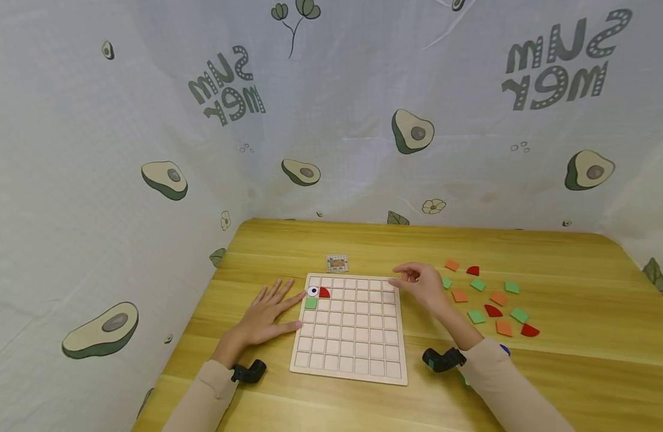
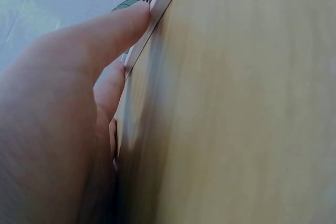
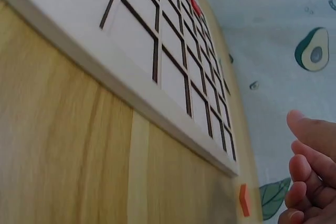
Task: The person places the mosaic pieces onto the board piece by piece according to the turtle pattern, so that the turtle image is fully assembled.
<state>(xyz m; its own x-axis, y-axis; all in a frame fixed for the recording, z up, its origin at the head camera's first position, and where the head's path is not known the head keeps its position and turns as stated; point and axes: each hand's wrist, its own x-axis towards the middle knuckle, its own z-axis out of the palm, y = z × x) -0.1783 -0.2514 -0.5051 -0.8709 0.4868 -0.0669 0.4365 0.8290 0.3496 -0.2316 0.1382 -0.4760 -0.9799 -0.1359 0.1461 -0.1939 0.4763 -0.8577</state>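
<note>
So your bare left hand (image 1: 262, 320) is palm-down with its fingers (image 1: 276, 296) spread. Your bare right hand (image 1: 425, 290) has thumb and fingers loosely bent, though the wrist view crops it, so curl's hard to judge. Both arms (image 1: 462, 330) reach forward in beige fabric sleeves (image 1: 208, 393).

Pale wooden grid board (image 1: 348, 333), flat on worktop (image 1: 363, 411). Left column, second row from far edge: round white eye tile (image 1: 312, 291); red quarter-circle tile (image 1: 324, 293) just right; green square tile (image 1: 311, 303) just nearer. Loose orange squares (image 1: 459, 296), green squares (image 1: 477, 285), red quarter-circles (image 1: 493, 311) scattered right of board.
</note>
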